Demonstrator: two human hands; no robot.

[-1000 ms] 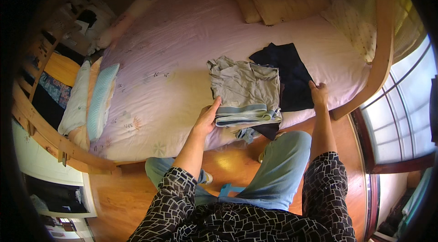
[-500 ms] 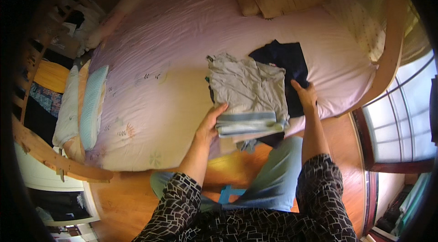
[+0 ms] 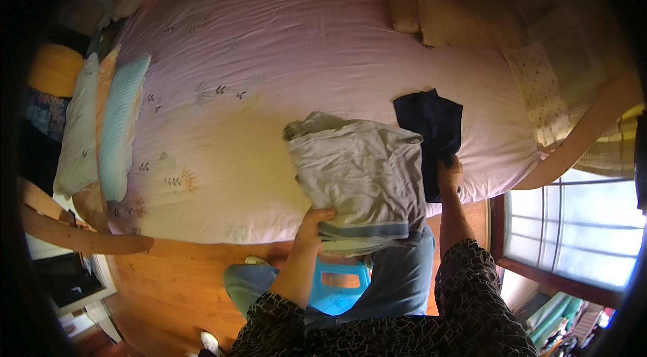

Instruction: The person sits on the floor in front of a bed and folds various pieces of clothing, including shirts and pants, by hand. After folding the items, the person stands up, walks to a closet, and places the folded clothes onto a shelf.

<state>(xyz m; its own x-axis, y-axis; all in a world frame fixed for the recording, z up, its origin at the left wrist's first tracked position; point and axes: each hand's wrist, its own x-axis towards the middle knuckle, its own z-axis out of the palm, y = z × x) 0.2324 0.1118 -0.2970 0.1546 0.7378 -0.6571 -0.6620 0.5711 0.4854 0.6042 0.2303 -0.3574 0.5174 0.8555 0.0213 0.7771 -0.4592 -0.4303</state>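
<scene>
My left hand [image 3: 311,228] grips the near left edge of a stack of folded clothes, its thumb on top and its fingers hidden. Uppermost is a wrinkled light grey garment [image 3: 364,168] with a blue-grey band [image 3: 367,230] along its near edge. Paler folded layers show under that band. Right of the stack lies a folded navy garment [image 3: 431,118] on the bed. My right hand [image 3: 450,174] is closed on its near right edge, the fingertips partly hidden by the dark cloth. The stack overhangs the bed's front edge, above my knee.
A pale pink-lilac bed sheet [image 3: 222,155] covers the bed. Pillows [image 3: 125,128] stand at the left end; a folded brown blanket [image 3: 465,13] lies at the far right. A curved wooden bed frame [image 3: 586,131] borders the right. A blue plastic stool [image 3: 340,296] is between my legs.
The stack has come nearer to me over the bed's edge. My right hand has shifted down onto the navy garment's edge. More of the blue stool shows as the view has tilted.
</scene>
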